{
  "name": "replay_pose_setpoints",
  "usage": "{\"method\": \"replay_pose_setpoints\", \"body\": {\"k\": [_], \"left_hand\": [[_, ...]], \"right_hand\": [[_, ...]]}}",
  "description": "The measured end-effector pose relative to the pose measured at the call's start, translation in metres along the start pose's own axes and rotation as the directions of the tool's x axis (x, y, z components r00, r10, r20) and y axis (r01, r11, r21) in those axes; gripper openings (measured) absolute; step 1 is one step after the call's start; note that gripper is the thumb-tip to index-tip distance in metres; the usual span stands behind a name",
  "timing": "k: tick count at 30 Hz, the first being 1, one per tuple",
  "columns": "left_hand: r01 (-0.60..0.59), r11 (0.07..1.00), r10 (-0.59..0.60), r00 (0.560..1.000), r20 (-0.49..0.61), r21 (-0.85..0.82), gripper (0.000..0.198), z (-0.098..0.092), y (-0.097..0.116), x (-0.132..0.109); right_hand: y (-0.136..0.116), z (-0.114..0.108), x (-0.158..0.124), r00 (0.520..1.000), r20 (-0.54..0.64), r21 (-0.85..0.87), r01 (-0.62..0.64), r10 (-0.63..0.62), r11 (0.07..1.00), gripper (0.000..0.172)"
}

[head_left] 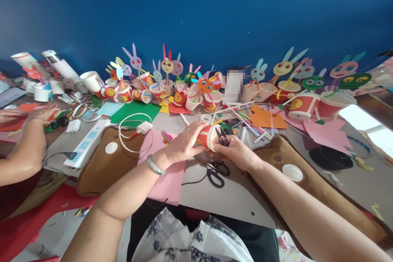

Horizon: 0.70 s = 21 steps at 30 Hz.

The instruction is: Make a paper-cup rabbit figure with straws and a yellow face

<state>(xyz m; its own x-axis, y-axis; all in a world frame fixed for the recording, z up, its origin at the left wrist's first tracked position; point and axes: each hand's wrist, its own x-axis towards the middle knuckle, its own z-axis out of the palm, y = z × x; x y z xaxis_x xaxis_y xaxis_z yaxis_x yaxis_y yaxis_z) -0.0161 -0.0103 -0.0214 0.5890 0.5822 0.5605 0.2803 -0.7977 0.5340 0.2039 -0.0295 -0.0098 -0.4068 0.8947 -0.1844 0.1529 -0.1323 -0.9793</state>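
Observation:
My left hand (190,138) is wrapped around a red and white paper cup (205,136), which lies tilted with its mouth toward the right. In my right hand (235,150) is a small pair of dark scissors (221,135), their blades at the cup's open rim. Whether the blades have paper between them cannot be made out. Below the cup, a second pair of scissors with black handles (216,174) lies on the table. Pink paper (167,180) is spread under my left forearm.
Several paper cups with rabbit-like paper faces (205,86) line the blue wall. Brown padded cushions (102,163) lie on both sides. A white power strip (87,144), green paper (135,114) and orange paper (267,116) surround the work. Another person's arm (27,143) is at left.

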Motion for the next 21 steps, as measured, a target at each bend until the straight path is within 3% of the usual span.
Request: {"method": "replay_pose_setpoints", "body": {"k": [15, 21], "left_hand": [[0.05, 0.997, -0.052, 0.998, -0.029, -0.05, 0.063, 0.0041, -0.0023, 0.0013], [0.087, 0.993, -0.089, 0.996, -0.016, -0.084, 0.063, -0.0021, 0.0011, 0.0021]], "right_hand": [[-0.0068, 0.0068, -0.0031, 0.999, -0.049, -0.066, -0.013, 0.01, 0.998, 0.037], [0.002, 0.0022, -0.0001, 1.0, 0.011, 0.017, 0.0, 0.0, 1.0, 0.039]]}}
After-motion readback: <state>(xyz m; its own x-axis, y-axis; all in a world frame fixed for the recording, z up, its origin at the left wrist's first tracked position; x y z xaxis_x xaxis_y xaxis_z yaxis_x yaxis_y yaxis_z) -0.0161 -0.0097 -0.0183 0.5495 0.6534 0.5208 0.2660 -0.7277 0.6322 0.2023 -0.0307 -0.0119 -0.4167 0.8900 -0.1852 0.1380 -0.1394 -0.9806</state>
